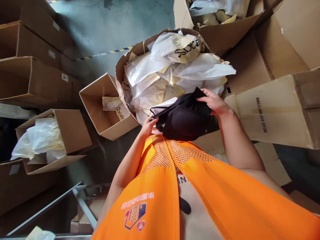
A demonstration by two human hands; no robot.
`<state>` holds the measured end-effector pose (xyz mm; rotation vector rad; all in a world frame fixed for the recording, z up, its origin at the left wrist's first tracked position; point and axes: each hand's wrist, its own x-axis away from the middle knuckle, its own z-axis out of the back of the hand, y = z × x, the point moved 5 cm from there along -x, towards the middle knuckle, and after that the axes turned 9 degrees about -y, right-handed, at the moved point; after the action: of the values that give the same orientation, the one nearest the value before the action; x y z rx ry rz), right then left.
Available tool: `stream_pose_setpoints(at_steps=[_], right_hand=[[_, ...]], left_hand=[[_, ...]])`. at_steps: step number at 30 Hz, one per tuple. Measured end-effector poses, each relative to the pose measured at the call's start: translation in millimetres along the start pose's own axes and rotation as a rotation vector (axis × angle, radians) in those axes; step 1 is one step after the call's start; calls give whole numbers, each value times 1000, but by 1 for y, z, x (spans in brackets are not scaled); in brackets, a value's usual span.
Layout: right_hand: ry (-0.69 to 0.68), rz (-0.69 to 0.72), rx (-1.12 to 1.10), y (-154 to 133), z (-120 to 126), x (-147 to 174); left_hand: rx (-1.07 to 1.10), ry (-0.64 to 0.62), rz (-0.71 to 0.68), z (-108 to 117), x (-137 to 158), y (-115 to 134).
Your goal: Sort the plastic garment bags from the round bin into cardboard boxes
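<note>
A black bra (186, 116) with moulded cups and thin straps is stretched between my two hands, just in front of my orange vest. My left hand (148, 126) pinches its strap end on the left. At the opposite side, my right hand (212, 101) grips the upper edge of the fabric, thumb and fingers closed on it. Right behind the bra stands a large round-edged cardboard box (120, 75), heaped with white and cream plastic bags (152, 75), some printed with black lettering. The bra hides the near part of this heap.
A smaller open carton (100, 116) with a printed bag stands left of the big box. Further left is a carton (72, 130) with white plastic. Stacked cartons (50, 80) line the left; more boxes (270, 110) crowd the right. A metal frame (85, 206) is low left.
</note>
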<state>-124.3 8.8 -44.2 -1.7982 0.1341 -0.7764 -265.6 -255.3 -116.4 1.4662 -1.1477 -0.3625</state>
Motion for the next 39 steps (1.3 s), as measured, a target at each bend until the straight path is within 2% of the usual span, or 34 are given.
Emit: stream_pose_setpoints(at_steps=[4,7,9,15,21,25,27,31,33,35,37,39], right_hand=[[-169,-170,-52,15,3,11],[-260,-225,-79,22,-3,16],[-275,-217,-88,23,-7,16],[-264,-184,-76,15,-12,12],[-216,-212,-34,9,-7,13],[-207,-203,22,6,-6,9],[-158,-156,50,6,-7,3],[131,92,129,7,-9,-12],[245,257,241,9,-12,-13],[296,408,398,9,-17,-10],[229,533,584,5,-28,-2],[-42,638,798,1,-49,8]], left_hand=[[460,18,117,14,8,-4],[595,-9,275,14,11,-12],[647,-5,301,12,13,-16],[663,-1,139,3,20,-13],[588,-80,46,2,20,-9],[531,-43,-10,6,18,-14],[447,-34,-19,7,17,-21],[202,-63,-32,6,20,-32],[13,-59,-67,4,23,-31],[-279,-47,-132,1,27,-26],[-635,-32,-224,-3,32,-16],[-959,2,-281,-7,36,-7]])
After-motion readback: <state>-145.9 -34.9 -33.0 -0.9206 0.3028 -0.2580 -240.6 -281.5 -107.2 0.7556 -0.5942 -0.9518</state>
